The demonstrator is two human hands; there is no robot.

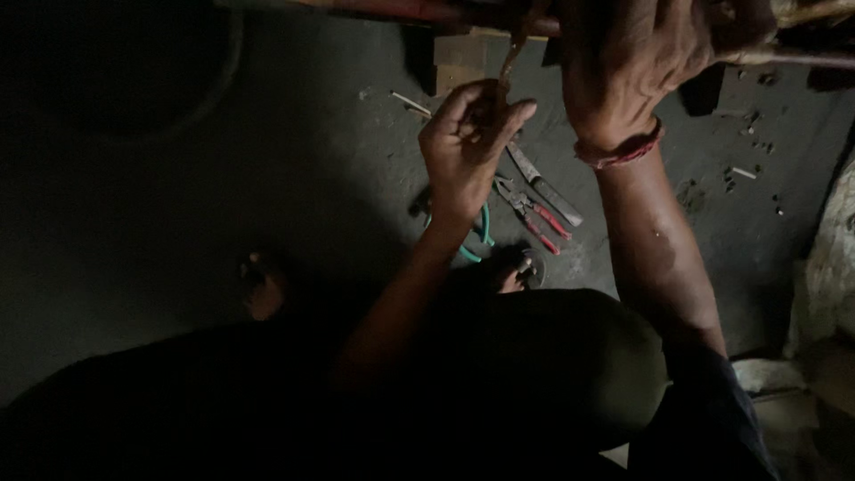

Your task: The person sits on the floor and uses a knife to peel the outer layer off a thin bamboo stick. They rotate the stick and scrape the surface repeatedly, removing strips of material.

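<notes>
Now my left hand (468,147) pinches the lower end of a thin brown strip (509,62) that hangs down from above, and my right hand (637,62) is closed around a dark rod (802,58). Below, red-handled pliers (534,214) and a knife (543,187) lie on the dark floor (223,178).

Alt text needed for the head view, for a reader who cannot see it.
Seen from above in dim light, the left hand pinches a thin hanging strip while the right hand grips a bar overhead. Red-handled pliers lie on the dark floor below.
</notes>
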